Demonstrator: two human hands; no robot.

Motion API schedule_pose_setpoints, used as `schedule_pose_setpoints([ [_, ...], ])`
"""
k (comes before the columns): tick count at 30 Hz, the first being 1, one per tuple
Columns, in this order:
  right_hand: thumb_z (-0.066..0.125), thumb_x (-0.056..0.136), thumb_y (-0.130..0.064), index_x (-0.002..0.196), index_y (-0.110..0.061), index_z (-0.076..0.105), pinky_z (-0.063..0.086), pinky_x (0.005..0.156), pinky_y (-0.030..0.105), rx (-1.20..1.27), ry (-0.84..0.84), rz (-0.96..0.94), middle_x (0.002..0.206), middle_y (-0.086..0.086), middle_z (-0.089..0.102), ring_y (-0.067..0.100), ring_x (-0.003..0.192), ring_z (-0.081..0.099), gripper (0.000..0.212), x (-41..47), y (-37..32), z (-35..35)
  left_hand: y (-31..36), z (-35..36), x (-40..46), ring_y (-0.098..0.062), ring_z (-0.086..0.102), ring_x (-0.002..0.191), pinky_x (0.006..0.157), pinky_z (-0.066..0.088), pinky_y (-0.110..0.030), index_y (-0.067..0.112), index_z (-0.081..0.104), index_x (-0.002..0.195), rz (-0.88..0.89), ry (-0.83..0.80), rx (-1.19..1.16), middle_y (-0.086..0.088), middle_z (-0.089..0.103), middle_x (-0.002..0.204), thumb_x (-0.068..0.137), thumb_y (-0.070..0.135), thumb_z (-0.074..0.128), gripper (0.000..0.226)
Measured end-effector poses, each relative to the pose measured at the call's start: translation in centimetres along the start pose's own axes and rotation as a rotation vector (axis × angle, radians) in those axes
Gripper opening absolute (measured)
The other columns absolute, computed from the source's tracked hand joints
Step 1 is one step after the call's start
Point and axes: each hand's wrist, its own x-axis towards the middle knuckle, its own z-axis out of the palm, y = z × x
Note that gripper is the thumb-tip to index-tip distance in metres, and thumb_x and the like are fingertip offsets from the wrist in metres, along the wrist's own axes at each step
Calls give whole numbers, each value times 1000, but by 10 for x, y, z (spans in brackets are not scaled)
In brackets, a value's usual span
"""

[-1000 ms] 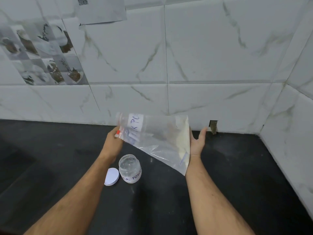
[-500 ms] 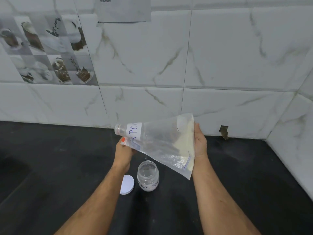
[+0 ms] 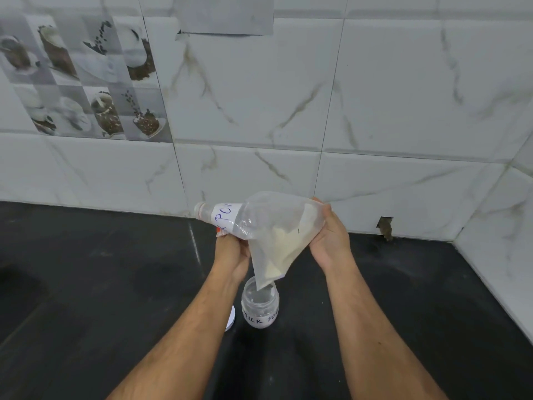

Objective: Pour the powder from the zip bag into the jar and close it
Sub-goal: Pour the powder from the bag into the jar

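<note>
1. Zip bag is held in the air above the jar, both hands on it. Its long axis runs from the zip end at upper left down to a lower corner hanging just over the jar mouth.
2. Left hand: fingers curled round the zip end, under the white label. Right hand: fingers curled, bunching the upper right edge of the bag.
3. Powder lies in the lower right half of the bag, sloping toward the low corner.
4. Jar stands upright on the black counter, open, directly below and between the hands; the left hand is the nearer. Nothing much in it, as far as can be made out.
5. Lid lies flat just left of the jar, partly hidden by the left forearm.
6. Judgement: the powder is gathered at the sealed-looking corner, while the opening is at the high end. Cannot tell whether the low corner is open.
</note>
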Motion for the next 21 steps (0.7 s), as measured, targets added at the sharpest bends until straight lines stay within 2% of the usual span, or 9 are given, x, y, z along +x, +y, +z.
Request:
schedule_pose_setpoints([
  [5, 41, 101, -54, 138, -14, 56, 51, 100, 52, -184, -34, 126, 135, 10, 66, 29, 124, 63, 57, -4, 5, 6, 11, 12, 5, -23, 62, 84, 80, 52, -39, 17, 61, 105, -32, -18, -170, -9, 64, 95, 93, 9, 53, 15],
  [8, 31, 103, -60, 134, -18, 57, 56, 86, 50, -34, 23, 229, 125, 12, 71, 32, 113, 68, 58, -13, 23, 1, 14, 19, 9, -23, 63, 80, 79, 52, -38, 18, 64, 98, -54, 37, -238, -8, 65, 92, 93, 8, 50, 19],
  [11, 49, 105, -26, 141, -15, 49, 59, 71, 44, -193, 33, 237, 111, 14, 74, 31, 94, 73, 37, -29, 51, 1, 17, 31, 8, -31, 61, 100, 101, 47, -45, 15, 62, 119, -98, 54, -307, -15, 63, 112, 83, 11, 57, 36],
  [12, 58, 100, -17, 143, -16, 45, 60, 71, 41, -308, 13, 189, 111, 14, 74, 30, 94, 73, 45, -34, 60, 2, 19, 37, 6, -32, 60, 102, 104, 44, -49, 14, 61, 120, -115, 70, -306, -16, 63, 114, 84, 11, 57, 37],
  [13, 67, 95, -16, 145, -17, 42, 59, 74, 40, -365, -18, 137, 113, 13, 73, 29, 97, 73, 55, -37, 67, 4, 20, 44, 4, -32, 61, 100, 102, 46, -49, 12, 62, 118, -120, 89, -310, -16, 65, 110, 86, 9, 56, 33],
  [15, 74, 86, -39, 144, -20, 46, 55, 85, 44, -227, -61, 92, 123, 12, 71, 29, 107, 69, 68, -40, 72, 10, 21, 57, -1, -27, 64, 85, 86, 55, -39, 9, 63, 104, -92, 164, -313, -12, 66, 94, 91, 0, 49, 21],
  [17, 62, 80, -71, 141, -25, 55, 50, 99, 43, -17, -99, 72, 131, 5, 69, 23, 118, 65, 76, -39, 67, 19, 21, 70, -5, -19, 60, 67, 63, 58, -30, 8, 60, 89, -58, 251, -281, -9, 61, 78, 92, -10, 38, 29],
  [18, 55, 84, -74, 141, -26, 56, 47, 108, 43, 63, -93, 67, 134, 2, 67, 19, 124, 63, 75, -38, 63, 26, 21, 77, -10, -17, 60, 59, 57, 59, -28, 7, 58, 86, -44, 259, -255, -9, 58, 74, 93, -10, 34, 31],
  [21, 49, 88, -67, 151, -23, 44, 27, 123, 49, 295, 25, 23, 151, 3, 52, 20, 143, 43, 77, -27, 49, 36, 21, 93, -27, -13, 64, 53, 76, 63, -39, 10, 57, 94, 32, 222, -90, -6, 59, 75, 97, -3, 34, 27],
])
